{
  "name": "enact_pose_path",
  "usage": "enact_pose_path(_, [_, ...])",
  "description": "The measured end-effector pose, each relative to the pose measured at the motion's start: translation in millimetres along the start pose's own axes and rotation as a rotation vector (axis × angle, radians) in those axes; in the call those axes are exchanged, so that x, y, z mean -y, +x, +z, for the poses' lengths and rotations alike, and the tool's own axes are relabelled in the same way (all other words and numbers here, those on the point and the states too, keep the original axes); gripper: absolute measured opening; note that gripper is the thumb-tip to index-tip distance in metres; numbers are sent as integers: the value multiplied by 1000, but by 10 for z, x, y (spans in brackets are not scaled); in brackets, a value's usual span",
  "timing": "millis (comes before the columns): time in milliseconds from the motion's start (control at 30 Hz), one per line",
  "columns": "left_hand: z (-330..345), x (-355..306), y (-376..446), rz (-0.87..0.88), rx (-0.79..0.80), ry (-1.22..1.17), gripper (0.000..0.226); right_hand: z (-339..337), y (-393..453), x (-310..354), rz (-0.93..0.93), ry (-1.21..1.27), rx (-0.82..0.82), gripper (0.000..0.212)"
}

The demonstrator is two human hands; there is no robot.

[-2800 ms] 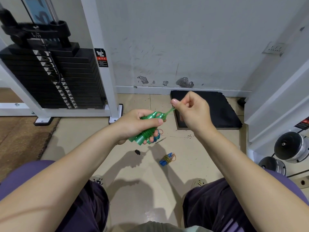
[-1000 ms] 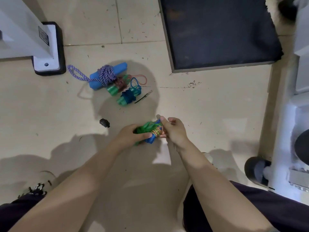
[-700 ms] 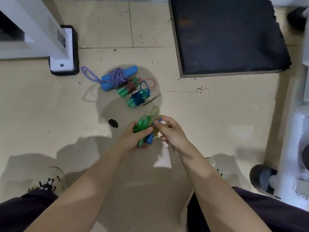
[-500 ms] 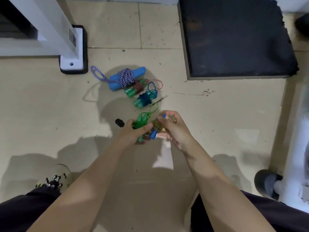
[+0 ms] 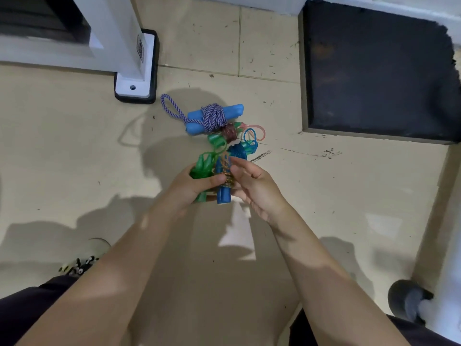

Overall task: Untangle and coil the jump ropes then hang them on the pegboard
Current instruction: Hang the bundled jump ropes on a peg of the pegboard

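My left hand (image 5: 192, 187) grips a coiled green jump rope (image 5: 203, 166) together with a blue-handled rope (image 5: 223, 193) wound in orange cord. My right hand (image 5: 254, 186) touches the blue-handled bundle from the right, its fingers curled against the cord. On the floor just beyond lie a blue-handled rope wrapped in purple-white braid (image 5: 212, 116), a green-handled bundle with dark red cord (image 5: 225, 136) and a blue-corded bundle (image 5: 243, 148), all bunched together. No pegboard is in view.
A white machine post with a black-edged foot (image 5: 134, 83) stands at the upper left. A black mat (image 5: 374, 68) covers the upper right floor. A dark wheel (image 5: 406, 300) sits at the lower right, and a shoe (image 5: 82, 263) at the lower left.
Since the earliest frame I have bent down to the floor. The blue-handled bundle has joined the green rope in my left hand, and both hands have drifted closer to the pile of ropes.
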State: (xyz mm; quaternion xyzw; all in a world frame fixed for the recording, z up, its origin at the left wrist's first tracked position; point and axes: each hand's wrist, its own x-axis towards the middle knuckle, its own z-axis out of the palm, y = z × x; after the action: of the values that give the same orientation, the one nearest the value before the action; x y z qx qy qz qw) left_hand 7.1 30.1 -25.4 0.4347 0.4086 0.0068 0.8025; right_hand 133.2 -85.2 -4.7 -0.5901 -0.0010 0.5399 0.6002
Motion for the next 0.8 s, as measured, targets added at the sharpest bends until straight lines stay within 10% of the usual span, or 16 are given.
enact_pose_path(333, [-130,20,277,44,-244,-60,44,-252,558,228,-230,-360,-563,35])
enact_pose_path(800, [223,-952,-690,266,-235,-17,39,142,-498,1003,-352,-546,-361,11])
